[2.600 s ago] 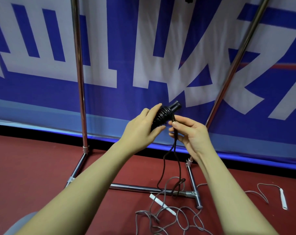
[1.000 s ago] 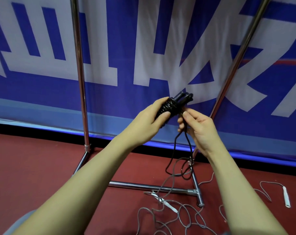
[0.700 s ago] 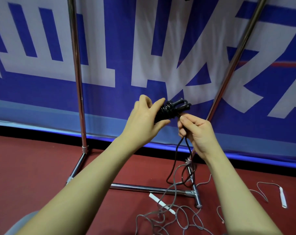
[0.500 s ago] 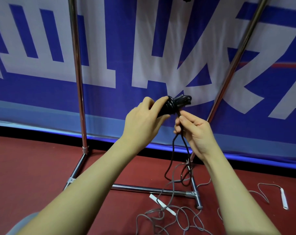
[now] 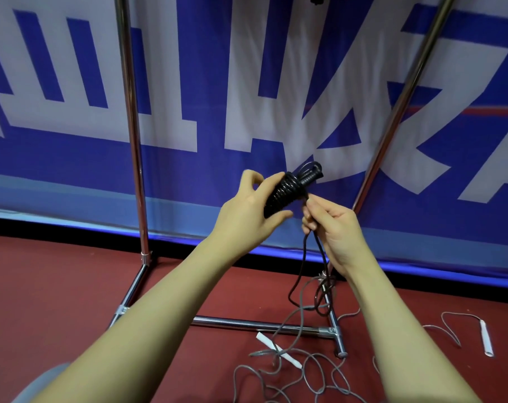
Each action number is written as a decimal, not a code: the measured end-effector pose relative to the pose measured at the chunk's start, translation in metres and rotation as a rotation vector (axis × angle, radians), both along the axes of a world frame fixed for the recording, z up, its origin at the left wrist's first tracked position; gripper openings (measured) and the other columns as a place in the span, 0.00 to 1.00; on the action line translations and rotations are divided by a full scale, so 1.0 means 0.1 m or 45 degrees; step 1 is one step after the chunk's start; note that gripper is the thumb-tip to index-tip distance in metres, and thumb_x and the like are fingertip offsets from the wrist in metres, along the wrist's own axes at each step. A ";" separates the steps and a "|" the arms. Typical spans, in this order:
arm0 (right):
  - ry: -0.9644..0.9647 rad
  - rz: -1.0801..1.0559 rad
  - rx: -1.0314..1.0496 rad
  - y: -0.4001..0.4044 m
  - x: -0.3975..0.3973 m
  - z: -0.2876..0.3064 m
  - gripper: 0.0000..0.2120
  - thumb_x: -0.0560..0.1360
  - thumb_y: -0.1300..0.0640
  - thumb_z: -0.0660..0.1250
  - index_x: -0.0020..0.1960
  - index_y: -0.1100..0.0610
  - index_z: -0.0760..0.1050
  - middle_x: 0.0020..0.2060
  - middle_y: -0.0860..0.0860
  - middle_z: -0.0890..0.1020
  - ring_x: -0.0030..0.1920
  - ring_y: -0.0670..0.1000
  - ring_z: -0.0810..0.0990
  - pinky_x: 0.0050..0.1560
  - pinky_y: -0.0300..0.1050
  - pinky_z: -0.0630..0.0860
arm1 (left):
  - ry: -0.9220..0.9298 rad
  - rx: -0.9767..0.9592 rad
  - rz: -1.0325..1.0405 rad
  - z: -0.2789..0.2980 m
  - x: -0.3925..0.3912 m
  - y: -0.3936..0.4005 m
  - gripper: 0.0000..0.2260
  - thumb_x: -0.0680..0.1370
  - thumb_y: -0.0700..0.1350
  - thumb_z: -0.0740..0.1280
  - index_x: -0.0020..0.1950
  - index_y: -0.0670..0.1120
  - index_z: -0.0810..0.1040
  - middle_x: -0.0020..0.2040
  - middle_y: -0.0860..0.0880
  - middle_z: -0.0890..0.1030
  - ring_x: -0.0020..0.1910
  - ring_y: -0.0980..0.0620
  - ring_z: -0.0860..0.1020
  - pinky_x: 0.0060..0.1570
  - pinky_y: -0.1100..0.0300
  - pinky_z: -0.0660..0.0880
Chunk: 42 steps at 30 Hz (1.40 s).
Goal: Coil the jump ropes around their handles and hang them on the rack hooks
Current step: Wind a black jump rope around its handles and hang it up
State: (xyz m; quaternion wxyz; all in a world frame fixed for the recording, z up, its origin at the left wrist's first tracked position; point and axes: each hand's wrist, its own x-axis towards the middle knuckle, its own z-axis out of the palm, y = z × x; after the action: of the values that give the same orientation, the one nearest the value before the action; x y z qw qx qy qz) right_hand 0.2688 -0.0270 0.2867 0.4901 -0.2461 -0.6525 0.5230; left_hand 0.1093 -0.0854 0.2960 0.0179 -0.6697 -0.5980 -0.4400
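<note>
While the black rope [image 5: 290,190] was wound on its handles, the bundle was gripped by the left hand [image 5: 248,212]; its loose tail was pinched by the right hand [image 5: 331,225]; slack could let coils slip; the grey rope [image 5: 287,370] lay tangled by the rack [image 5: 264,323] foot.

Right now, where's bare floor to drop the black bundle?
Bare red floor left of the rack's left upright, and between the uprights behind the base crossbar. Crowded: grey rope tangle and white handle in front of the crossbar; another white handle right.
</note>
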 end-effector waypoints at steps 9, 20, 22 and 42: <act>-0.032 -0.051 -0.073 -0.03 -0.08 -0.02 0.14 0.80 0.67 0.58 0.52 0.53 0.78 0.35 0.48 0.77 0.34 0.44 0.74 0.46 0.43 0.75 | 0.000 0.152 0.044 -0.08 0.01 0.03 0.22 0.79 0.47 0.66 0.72 0.44 0.68 0.52 0.47 0.72 0.49 0.47 0.66 0.52 0.51 0.66; 0.283 -0.063 -0.251 -0.07 -0.06 -0.01 0.06 0.73 0.62 0.66 0.41 0.60 0.82 0.30 0.52 0.78 0.28 0.47 0.70 0.34 0.38 0.71 | 0.374 0.394 0.111 -0.18 -0.02 0.08 0.22 0.79 0.52 0.58 0.68 0.41 0.74 0.47 0.41 0.78 0.36 0.42 0.74 0.27 0.57 0.69; 0.273 -0.063 -0.259 -0.09 -0.07 -0.01 0.08 0.73 0.62 0.67 0.38 0.58 0.83 0.30 0.52 0.77 0.28 0.47 0.70 0.34 0.38 0.71 | 0.460 0.409 0.157 -0.20 -0.03 0.09 0.27 0.75 0.56 0.62 0.69 0.42 0.72 0.48 0.41 0.76 0.35 0.45 0.74 0.23 0.60 0.67; 0.142 0.137 -0.306 -0.13 -0.06 0.08 0.14 0.79 0.67 0.58 0.59 0.55 0.76 0.37 0.48 0.80 0.35 0.46 0.74 0.44 0.45 0.77 | 0.280 0.287 0.235 -0.15 -0.02 0.09 0.25 0.79 0.55 0.55 0.75 0.49 0.67 0.44 0.45 0.76 0.40 0.43 0.72 0.29 0.58 0.65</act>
State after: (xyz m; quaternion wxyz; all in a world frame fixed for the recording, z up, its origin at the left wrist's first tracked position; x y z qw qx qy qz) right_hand 0.2627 -0.0399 0.2947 0.4639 -0.2383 -0.5692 0.6357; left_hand 0.1073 -0.0768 0.2806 0.1984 -0.6499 -0.5981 -0.4249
